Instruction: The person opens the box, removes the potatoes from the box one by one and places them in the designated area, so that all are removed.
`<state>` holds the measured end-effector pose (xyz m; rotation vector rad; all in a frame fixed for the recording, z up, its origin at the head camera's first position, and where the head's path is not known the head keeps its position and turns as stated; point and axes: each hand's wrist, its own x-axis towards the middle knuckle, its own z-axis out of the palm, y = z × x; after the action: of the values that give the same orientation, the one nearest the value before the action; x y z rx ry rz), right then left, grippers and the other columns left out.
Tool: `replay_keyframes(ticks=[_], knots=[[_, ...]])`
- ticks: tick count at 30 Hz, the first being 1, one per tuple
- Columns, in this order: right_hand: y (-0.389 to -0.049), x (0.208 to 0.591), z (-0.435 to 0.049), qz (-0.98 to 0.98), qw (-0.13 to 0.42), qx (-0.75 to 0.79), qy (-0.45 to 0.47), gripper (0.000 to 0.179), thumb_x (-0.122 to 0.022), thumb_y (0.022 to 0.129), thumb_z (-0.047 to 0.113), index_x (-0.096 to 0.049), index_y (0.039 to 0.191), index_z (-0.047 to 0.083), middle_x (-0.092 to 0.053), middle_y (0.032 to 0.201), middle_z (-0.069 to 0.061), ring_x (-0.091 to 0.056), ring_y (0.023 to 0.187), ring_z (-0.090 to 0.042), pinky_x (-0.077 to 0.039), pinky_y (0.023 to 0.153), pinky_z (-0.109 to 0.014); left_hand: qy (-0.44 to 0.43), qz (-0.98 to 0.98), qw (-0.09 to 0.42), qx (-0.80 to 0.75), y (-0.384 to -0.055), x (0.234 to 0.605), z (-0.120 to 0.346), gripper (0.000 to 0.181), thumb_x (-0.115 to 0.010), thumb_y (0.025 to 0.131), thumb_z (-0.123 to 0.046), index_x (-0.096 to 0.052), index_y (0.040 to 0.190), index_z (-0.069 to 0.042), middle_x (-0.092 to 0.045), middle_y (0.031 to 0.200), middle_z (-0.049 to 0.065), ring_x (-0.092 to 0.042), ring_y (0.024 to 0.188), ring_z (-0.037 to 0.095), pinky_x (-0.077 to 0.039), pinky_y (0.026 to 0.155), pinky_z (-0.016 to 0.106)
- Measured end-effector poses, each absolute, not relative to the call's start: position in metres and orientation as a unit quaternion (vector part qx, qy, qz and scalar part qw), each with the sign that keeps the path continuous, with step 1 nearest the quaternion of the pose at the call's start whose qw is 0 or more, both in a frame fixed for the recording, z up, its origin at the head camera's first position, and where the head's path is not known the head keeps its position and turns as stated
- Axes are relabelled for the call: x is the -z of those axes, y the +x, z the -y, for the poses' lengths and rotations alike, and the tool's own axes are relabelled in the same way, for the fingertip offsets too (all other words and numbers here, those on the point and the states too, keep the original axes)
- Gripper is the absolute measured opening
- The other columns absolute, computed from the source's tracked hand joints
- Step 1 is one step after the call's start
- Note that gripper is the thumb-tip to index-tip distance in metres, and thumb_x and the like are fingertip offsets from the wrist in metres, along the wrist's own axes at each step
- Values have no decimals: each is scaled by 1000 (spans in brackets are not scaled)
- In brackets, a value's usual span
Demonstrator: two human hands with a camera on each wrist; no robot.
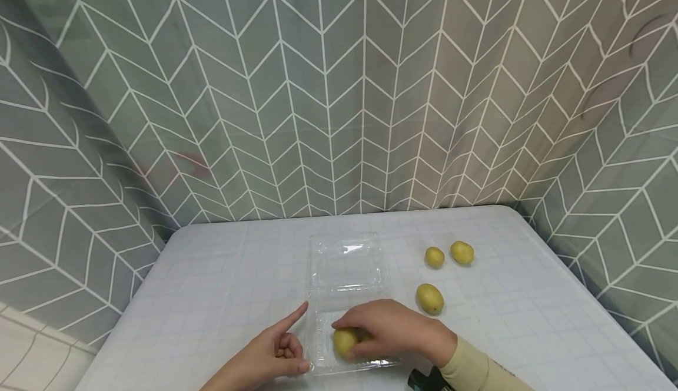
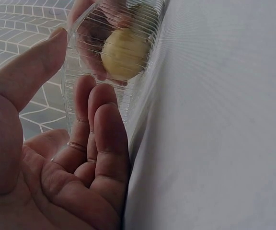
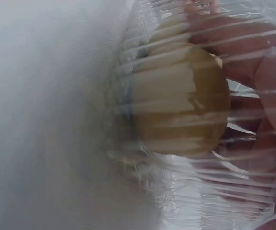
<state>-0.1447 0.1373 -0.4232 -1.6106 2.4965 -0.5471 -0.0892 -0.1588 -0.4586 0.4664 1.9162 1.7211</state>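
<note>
A clear plastic clamshell container (image 1: 346, 261) lies opened flat, its lid half away from me. In its near half my right hand (image 1: 389, 329) curls over the yellow potatoes, gripping one potato (image 1: 345, 342); another is partly hidden under the fingers. The right wrist view shows a potato (image 3: 181, 100) through the ribbed plastic wall, with the fingers beside it. At the container's left side is my left hand (image 1: 275, 347), index finger and thumb stretched out to its edge, the other fingers loosely bent. In the left wrist view, fingertips lie right against the ribbed wall, a potato (image 2: 124, 53) behind it.
Three loose potatoes lie right of the container: a small round one (image 1: 435, 257), a lumpy one (image 1: 462, 252) and an oval one (image 1: 429, 298) close to my right hand. A white cloth (image 1: 228, 279) covers the table. Patterned grey curtains (image 1: 339, 96) hang behind and at both sides.
</note>
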Motion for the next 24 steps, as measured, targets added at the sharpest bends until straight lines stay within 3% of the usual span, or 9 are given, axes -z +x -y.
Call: replay_keyframes(ticks=[4, 12, 24], knots=[[-144, 424, -136, -833, 54, 176, -522, 46, -74, 88, 40, -66, 129, 20, -63, 119, 17, -55, 103, 5, -47, 89, -21, 176, -708, 257, -634, -90, 459, 159, 94, -75, 89, -12, -13, 160, -12, -62, 87, 6, -59, 77, 11, -51, 72, 23], [-143, 426, -134, -848, 47, 185, -495, 49, -80, 82, 41, -69, 125, 19, -65, 110, 20, -54, 87, 8, -46, 79, -16, 156, -706, 262, -640, -89, 459, 158, 95, -76, 88, -11, -14, 160, -11, -62, 87, 7, -58, 77, 12, -52, 72, 24], [-146, 430, -143, -812, 51, 381, -438, 53, -80, 84, 37, -67, 128, 11, -65, 121, 14, -61, 107, -2, -48, 92, -27, 168, -703, 258, -642, -88, 459, 158, 94, -75, 88, -11, -14, 159, -11, -62, 87, 7, -59, 75, 12, -52, 73, 25]])
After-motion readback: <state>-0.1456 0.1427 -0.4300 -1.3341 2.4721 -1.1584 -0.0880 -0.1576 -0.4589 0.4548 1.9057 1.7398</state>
